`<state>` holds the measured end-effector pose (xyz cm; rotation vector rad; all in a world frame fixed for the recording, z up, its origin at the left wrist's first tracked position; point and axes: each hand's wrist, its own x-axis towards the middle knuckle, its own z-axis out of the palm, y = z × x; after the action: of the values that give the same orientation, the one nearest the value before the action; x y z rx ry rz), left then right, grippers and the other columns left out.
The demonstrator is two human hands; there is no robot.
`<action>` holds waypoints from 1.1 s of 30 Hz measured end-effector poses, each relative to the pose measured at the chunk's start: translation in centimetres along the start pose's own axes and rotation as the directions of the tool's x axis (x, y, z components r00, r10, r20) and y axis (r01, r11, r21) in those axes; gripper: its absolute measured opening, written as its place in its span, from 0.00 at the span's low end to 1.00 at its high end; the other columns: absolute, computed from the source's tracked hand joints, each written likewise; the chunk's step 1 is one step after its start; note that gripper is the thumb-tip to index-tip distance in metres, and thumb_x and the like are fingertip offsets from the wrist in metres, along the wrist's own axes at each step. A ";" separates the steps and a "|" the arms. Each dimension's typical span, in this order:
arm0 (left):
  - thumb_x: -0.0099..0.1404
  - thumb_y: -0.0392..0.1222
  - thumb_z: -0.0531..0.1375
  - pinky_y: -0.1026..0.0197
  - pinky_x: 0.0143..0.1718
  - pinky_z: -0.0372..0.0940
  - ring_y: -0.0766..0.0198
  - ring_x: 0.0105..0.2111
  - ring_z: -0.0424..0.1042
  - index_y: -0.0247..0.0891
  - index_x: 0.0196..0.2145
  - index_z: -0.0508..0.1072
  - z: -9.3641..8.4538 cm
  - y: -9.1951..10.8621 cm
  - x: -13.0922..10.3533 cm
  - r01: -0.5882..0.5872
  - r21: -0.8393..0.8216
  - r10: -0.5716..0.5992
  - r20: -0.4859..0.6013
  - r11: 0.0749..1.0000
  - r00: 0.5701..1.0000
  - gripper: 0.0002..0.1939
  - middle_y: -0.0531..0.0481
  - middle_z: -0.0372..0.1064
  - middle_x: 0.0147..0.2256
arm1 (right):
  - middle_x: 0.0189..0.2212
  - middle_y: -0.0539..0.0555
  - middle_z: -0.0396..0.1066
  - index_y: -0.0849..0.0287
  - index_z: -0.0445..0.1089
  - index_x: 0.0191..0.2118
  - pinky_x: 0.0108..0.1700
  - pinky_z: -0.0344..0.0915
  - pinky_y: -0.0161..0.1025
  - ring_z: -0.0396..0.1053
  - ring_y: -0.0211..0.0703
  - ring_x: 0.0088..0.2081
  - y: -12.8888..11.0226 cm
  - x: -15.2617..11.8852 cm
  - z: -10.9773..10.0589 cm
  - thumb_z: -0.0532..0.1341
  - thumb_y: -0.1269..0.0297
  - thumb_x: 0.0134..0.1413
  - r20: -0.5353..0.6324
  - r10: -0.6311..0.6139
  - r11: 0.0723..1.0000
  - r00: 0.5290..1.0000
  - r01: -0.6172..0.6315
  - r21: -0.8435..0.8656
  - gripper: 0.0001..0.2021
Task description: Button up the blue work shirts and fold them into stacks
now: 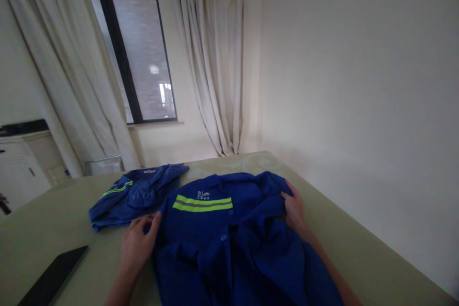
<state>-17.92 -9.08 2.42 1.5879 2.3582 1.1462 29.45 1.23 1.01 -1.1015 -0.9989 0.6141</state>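
A blue work jacket (193, 222) lies spread over the table in front of me, its collar at the far side. A yellow-green reflective strip with a grey line (202, 204) crosses its chest below white printed lettering, and buttons show along the front. My left hand (139, 241) pinches the jacket's left edge, thumb against fingers. On the other side, my right hand (294, 204) grips the cloth near the shoulder, with the thumb on top and some fingers hidden. The lower part of the jacket is rumpled and runs out of view at the bottom.
Beyond my left hand lies a second blue garment (139, 193), crumpled, with a similar strip. A dark flat tablet-like object (53, 277) rests at the near left of the green-covered table (103, 258). A wall (358, 105) borders the right side; curtains (215, 57) hang behind.
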 end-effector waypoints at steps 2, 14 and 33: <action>0.57 0.63 0.56 0.42 0.56 0.64 0.39 0.51 0.72 0.40 0.28 0.72 0.9 -0.9 0.5 0.032 0.017 -0.032 0.016 0.999 0.999 0.22 0.32 0.75 0.44 | 0.53 0.55 0.77 0.53 0.76 0.54 0.54 0.71 0.48 0.74 0.54 0.53 -1.3 -0.3 0.5 0.61 0.60 0.46 -0.002 0.032 0.993 0.999 -0.032 0.111 0.25; 0.46 0.63 0.73 0.43 0.50 0.73 0.43 0.43 0.80 0.42 0.38 0.80 -3.0 3.1 -2.5 0.604 -0.514 -0.050 0.735 0.609 0.676 0.27 0.44 0.81 0.39 | 0.42 0.56 0.81 0.56 0.79 0.48 0.48 0.73 0.49 0.76 0.53 0.43 -4.7 -1.6 2.2 0.71 0.55 0.44 0.252 0.127 0.991 0.959 -0.135 0.017 0.23; 0.70 0.36 0.52 0.31 0.61 0.52 0.40 0.63 0.57 0.42 0.65 0.65 -3.5 8.7 3.6 -0.219 0.329 0.347 -0.407 0.918 0.845 0.26 0.38 0.59 0.66 | 0.56 0.63 0.66 0.56 0.71 0.60 0.56 0.69 0.51 0.69 0.54 0.54 -11.8 5.6 7.5 0.51 0.67 0.63 0.176 -0.626 0.579 0.760 0.604 -0.548 0.23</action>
<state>-14.46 -6.39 11.51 2.0082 2.7361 1.4480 24.54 4.81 14.82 -1.1665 -1.4970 -0.3275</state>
